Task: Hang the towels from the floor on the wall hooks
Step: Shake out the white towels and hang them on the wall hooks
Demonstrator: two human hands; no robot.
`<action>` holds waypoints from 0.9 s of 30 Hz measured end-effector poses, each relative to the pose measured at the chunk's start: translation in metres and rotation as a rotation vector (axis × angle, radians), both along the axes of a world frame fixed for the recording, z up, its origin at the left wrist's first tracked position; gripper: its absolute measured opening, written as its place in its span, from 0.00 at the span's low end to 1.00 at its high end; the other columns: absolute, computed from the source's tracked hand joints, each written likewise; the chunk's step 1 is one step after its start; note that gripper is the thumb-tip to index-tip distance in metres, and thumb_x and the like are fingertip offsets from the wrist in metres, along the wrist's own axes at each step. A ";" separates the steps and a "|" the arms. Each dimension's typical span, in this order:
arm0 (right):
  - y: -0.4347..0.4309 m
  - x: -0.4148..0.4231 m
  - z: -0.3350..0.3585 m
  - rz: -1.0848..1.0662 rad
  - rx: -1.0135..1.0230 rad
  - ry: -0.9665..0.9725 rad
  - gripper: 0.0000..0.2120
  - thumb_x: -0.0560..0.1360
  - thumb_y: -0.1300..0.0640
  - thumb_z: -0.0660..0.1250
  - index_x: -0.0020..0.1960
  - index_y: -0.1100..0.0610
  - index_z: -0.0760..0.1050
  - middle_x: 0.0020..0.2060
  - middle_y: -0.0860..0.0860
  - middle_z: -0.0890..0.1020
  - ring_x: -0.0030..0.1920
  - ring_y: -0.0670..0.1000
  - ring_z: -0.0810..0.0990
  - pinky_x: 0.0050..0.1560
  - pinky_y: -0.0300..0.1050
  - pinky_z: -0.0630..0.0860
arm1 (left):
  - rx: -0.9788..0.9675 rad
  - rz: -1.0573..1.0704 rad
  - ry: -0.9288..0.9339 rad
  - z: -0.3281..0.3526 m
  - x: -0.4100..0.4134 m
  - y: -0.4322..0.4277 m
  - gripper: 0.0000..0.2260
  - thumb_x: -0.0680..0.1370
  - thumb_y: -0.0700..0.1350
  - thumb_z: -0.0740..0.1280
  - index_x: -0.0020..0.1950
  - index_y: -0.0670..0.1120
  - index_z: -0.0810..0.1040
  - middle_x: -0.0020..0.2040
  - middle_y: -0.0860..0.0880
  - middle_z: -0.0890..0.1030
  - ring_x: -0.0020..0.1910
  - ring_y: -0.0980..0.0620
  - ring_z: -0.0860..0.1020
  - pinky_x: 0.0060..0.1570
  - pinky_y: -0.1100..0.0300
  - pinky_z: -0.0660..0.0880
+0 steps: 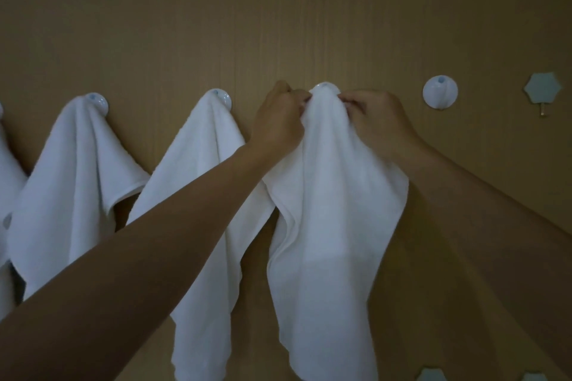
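Dim light; tan wood-grain wall [278, 9]. Reference: bare round hook [440, 96], white, carrying nothing. The covered hook [325, 86], next to its left, shows only its top rim above the bunched peak of the held towel [328, 210], which is white. The right hand [374, 120] pinches that peak on the side nearer the bare round hook; the left hand [278, 120] pinches it on the far side. Fingers of both are curled tight on the cloth, tips partly buried in folds. The held towel drapes down the wall from there to the lower frame edge. Farther left of the bare round hook, a second towel [204, 164] hangs from its own hook [223, 97], the left forearm crossing in front of it. Beyond that, a third towel [74, 179] hangs from another hook [98, 101]. Farthest left, a sliver of a fourth towel [7, 189] is cut by the frame. Just right of the bare round hook sits a hexagonal hook [542, 90], unused.
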State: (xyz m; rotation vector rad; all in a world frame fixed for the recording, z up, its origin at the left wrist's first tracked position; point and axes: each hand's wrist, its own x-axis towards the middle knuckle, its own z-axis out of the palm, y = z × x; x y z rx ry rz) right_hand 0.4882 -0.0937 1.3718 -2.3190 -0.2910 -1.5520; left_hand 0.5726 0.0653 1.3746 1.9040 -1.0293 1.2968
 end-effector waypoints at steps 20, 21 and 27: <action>0.012 -0.013 0.002 -0.373 -0.178 0.105 0.20 0.78 0.48 0.63 0.30 0.52 0.65 0.31 0.49 0.70 0.34 0.51 0.68 0.38 0.47 0.64 | 0.278 0.246 0.148 -0.003 -0.027 0.011 0.10 0.82 0.49 0.60 0.47 0.43 0.72 0.46 0.46 0.75 0.47 0.46 0.75 0.42 0.58 0.63; 0.013 -0.012 0.001 -0.368 -0.153 0.121 0.18 0.79 0.50 0.62 0.32 0.54 0.67 0.30 0.48 0.70 0.32 0.50 0.68 0.36 0.46 0.63 | 0.267 0.215 0.231 -0.001 -0.029 0.010 0.09 0.82 0.48 0.60 0.48 0.43 0.71 0.46 0.46 0.75 0.46 0.46 0.75 0.41 0.58 0.63; 0.013 -0.010 -0.005 -0.107 0.300 0.200 0.11 0.82 0.54 0.57 0.42 0.54 0.66 0.37 0.46 0.70 0.34 0.45 0.67 0.33 0.42 0.61 | 0.056 -0.051 0.562 -0.009 -0.028 0.010 0.13 0.84 0.46 0.55 0.64 0.40 0.70 0.52 0.48 0.72 0.46 0.51 0.71 0.35 0.61 0.64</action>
